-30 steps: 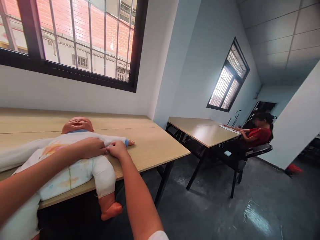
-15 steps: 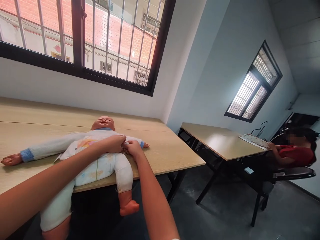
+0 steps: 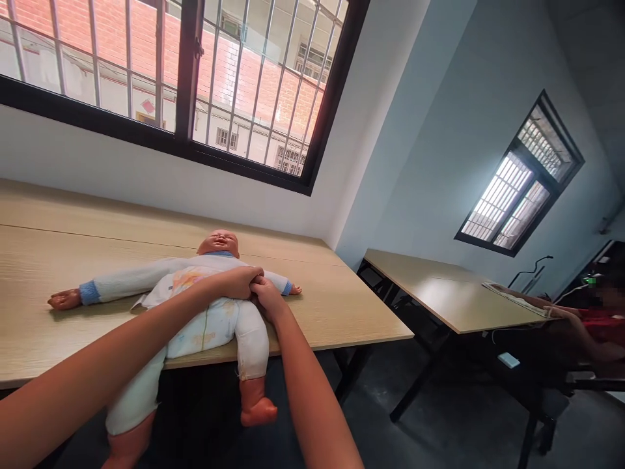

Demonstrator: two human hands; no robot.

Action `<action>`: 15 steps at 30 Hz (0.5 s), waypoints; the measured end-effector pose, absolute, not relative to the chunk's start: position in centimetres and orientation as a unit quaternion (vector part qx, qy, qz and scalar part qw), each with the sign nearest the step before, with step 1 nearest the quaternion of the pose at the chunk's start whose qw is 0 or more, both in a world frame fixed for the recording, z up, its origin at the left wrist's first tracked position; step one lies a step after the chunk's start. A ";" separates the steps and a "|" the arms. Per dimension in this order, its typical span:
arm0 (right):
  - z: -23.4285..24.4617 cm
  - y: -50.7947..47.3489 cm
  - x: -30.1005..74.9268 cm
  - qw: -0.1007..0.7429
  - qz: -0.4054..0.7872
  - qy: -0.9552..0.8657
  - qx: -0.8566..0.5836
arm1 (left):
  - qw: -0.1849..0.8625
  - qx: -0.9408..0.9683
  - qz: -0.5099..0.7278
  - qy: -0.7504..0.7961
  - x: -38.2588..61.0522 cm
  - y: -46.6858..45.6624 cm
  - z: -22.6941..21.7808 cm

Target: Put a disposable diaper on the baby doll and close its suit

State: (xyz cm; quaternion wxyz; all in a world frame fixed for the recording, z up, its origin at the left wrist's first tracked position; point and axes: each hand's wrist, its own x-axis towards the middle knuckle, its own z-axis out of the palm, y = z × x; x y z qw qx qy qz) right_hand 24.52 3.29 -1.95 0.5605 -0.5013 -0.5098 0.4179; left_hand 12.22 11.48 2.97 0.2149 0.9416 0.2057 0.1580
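A baby doll [image 3: 195,306] in a white romper lies on its back on the wooden table [image 3: 332,312], arms spread, both legs hanging over the front edge. My left hand [image 3: 239,281] and my right hand [image 3: 266,296] meet at the doll's side, under its outstretched arm. Both have their fingers closed and pinch the white romper fabric there. What exactly lies between the fingertips is too small to make out.
A barred window [image 3: 185,85] runs along the wall behind the table. To the right stands a second wooden table [image 3: 439,293] with papers [image 3: 512,299] on it. A seated person in red [image 3: 600,326] rests an arm there. Dark floor lies between the tables.
The view has swung left and down, so the doll's far arm and both legs now show. My hands stayed at the doll's side and drew closer together.
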 end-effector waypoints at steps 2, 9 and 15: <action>-1.9 3.2 24.8 0.572 0.480 -0.486 -0.454 | 0.228 0.937 0.157 0.211 11.5 11.3 3.8; -1.9 3.7 26.6 0.635 0.463 -0.394 -0.477 | 0.246 0.895 0.241 0.282 5.6 11.3 5.4; -1.6 3.0 26.0 0.622 0.444 -0.419 -0.490 | 0.249 0.825 0.365 0.352 -2.2 9.3 2.2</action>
